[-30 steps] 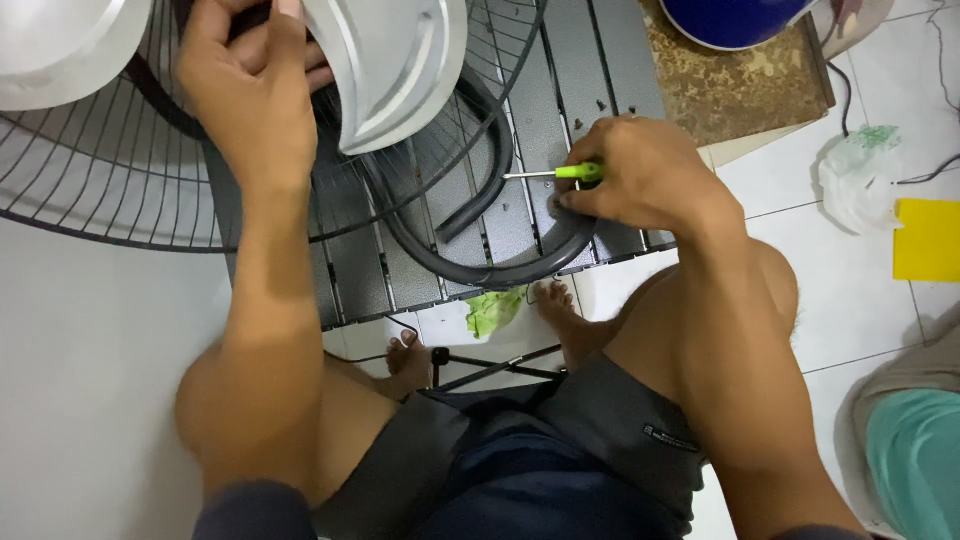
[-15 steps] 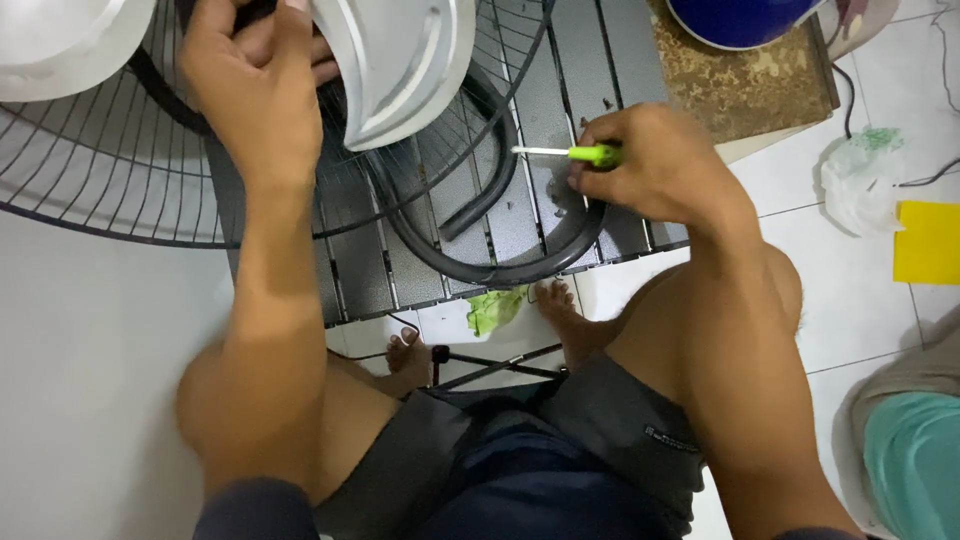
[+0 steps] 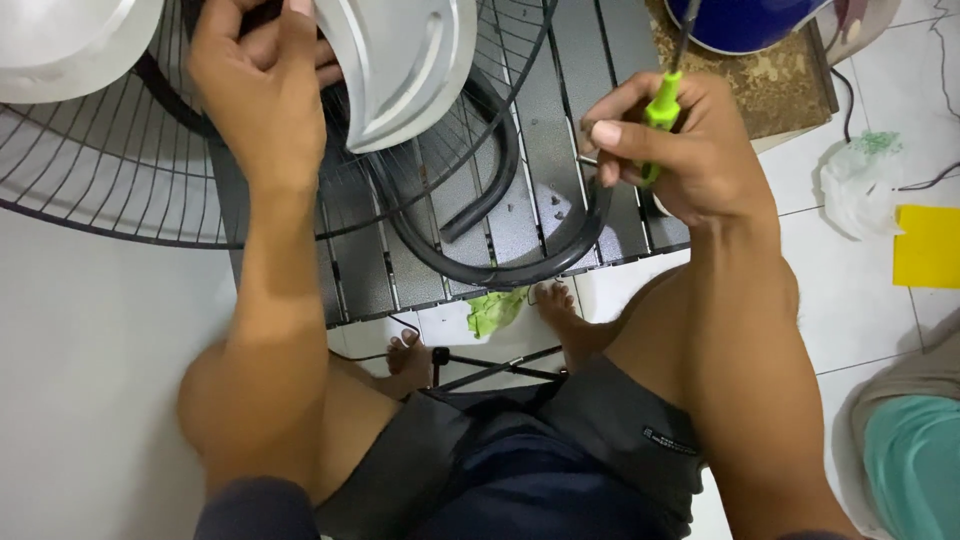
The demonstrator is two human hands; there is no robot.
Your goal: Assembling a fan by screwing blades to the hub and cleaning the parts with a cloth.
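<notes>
A large fan lies on a dark slatted table [image 3: 560,120], its black wire grille [image 3: 120,190] spreading to the left and its silver blades [image 3: 400,70] at the top. My left hand [image 3: 260,90] grips the fan's hub between two blades. My right hand [image 3: 680,150] is closed around a screwdriver with a green handle [image 3: 660,105], its shaft pointing up and away from me. A black rubber ring [image 3: 520,265] curls on the table below both hands.
A blue round object [image 3: 740,20] sits on a brown board [image 3: 770,85] at the top right. A white plastic bag [image 3: 860,185] and yellow sheet [image 3: 925,245] lie on the tiled floor. Another person's clothed body [image 3: 910,450] shows at the lower right. A green scrap [image 3: 495,310] lies near my feet.
My right hand has lifted and turned the screwdriver from lying sideways with its tip to the left to standing upright. My left hand stays on the fan hub.
</notes>
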